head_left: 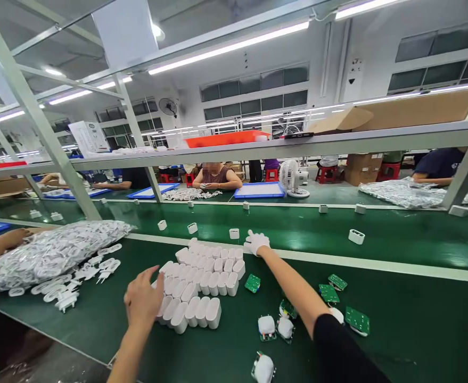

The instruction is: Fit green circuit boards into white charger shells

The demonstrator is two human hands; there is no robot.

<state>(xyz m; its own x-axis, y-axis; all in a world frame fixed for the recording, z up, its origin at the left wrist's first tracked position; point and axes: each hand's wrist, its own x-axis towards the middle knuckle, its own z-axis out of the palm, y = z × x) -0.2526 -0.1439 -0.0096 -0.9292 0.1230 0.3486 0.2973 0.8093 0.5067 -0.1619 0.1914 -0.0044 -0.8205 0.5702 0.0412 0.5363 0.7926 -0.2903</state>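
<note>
My left hand [144, 299] is bare and curved, with its fingers apart, at the left edge of a block of white plastic casings [196, 276] standing in rows. It seems to touch the nearest ones, though part of the contact is hidden. In a white glove, my right hand [256, 242] reaches out to the edge of the green conveyor belt [297, 234], fingers spread and nothing visible in them. Just left of it, a single white casing [234, 233] rests on the belt. Green circuit boards [253, 283] lie under and around my right forearm, some with white wrapped parts [266, 325].
A bulging clear bag [58, 250] of white plastic parts lies at left, with loose plug-like pieces [66, 298] spilling beside it. More casings [356, 236] are spaced along the belt. A shelf [234, 151] crosses above. Across the belt sit a co-worker [218, 175] and a white fan [293, 178].
</note>
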